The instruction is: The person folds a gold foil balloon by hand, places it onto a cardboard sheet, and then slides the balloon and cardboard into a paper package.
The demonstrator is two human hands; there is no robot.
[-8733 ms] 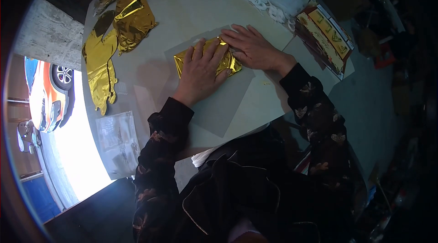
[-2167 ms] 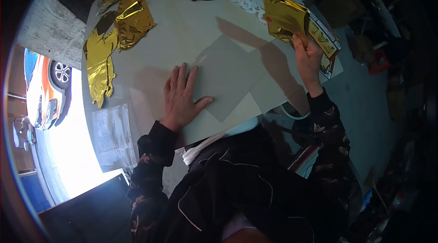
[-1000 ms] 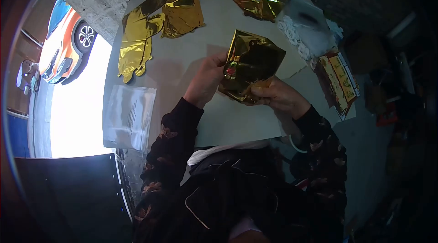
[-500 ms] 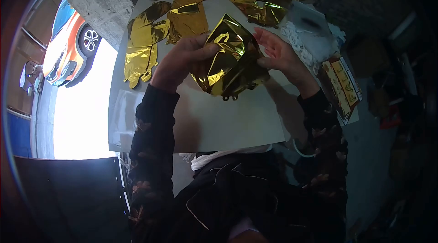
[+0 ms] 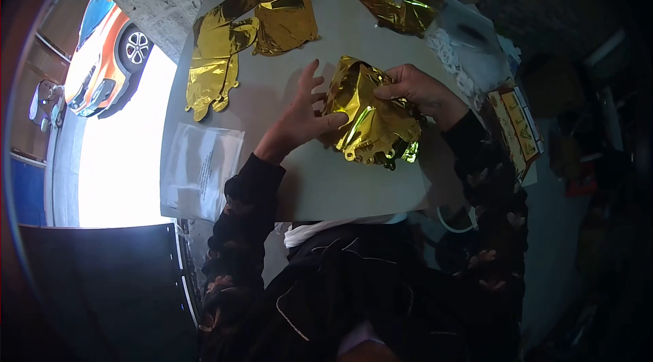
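Note:
A crumpled, folded gold foil balloon (image 5: 375, 117) with small round tabs along its lower edge is held up above the table. My right hand (image 5: 427, 93) pinches its upper right side between thumb and fingers. On the other side, my left hand (image 5: 299, 116) has its fingers spread apart, and the thumb lies against the foil's left edge. Flat on the table, left of my left hand, is another gold foil balloon (image 5: 209, 70). A second flat balloon (image 5: 289, 21) lies beyond it.
The pale table (image 5: 326, 192) carries a clear plastic bag (image 5: 204, 168) at front left. More gold foil (image 5: 401, 5) lies at the back. To the right are a plastic bag with white cord (image 5: 469, 39) and a printed packet (image 5: 517, 124). An orange car (image 5: 102, 56) stands outside.
The foil balloon has moved down and right and turned, its tabs now at lower right. My left hand has loosened from gripping to spread fingers, while my right hand has closed on the foil.

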